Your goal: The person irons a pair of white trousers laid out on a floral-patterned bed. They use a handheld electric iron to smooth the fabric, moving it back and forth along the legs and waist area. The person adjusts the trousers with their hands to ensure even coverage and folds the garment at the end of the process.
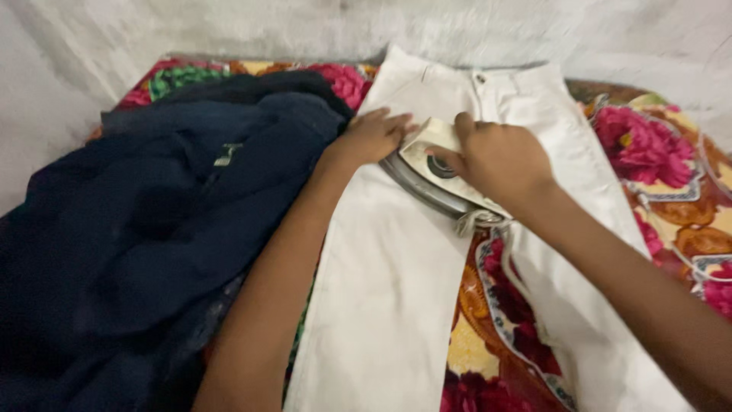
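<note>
Cream iron (pixel 435 179) resting on white trousers (pixel 396 275), just below the waistband at 12 o'clock. Right hand (pixel 499 160) closed over its handle. Left hand (pixel 374 136) flat, fingers spread, pressing fabric at the iron's 9 o'clock. Dark garment (pixel 152 229) further left on floral blanket (pixel 663 168).

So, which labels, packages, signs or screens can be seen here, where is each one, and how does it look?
Label: a small pale tag on the dark navy clothes, left of the left hand; roughly rectangular, with greenish marks too blurred to make out.
No packages, signs or screens in view.
</note>
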